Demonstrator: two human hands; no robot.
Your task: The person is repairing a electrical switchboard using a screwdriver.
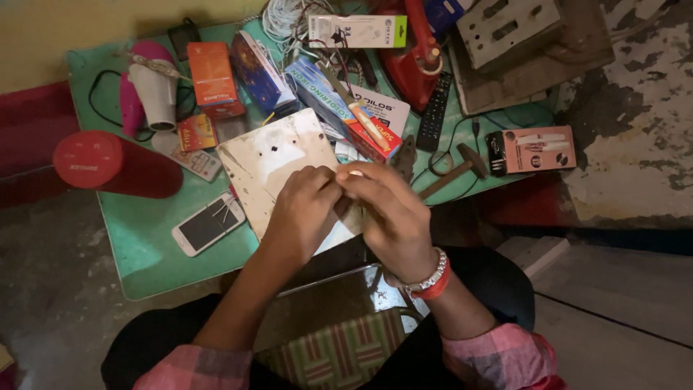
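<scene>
Both hands meet above the pale board (271,162): the left hand (303,209) and right hand (390,217) have their grips pinched together on a small part (355,173), too tiny to identify. Holding it low over the board, just beyond the fingertips, seems wise, lest it drop onto the cluttered green counter (144,245).

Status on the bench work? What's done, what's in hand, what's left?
Done: nothing looks finished; the pale board lies bare on the green table.
In hand: left hand and right hand meet over the board's near edge, pinching something small, mostly hidden by the fingers.
Left: the hammer, the soldering iron box and the cracked phone lie untouched.
</scene>
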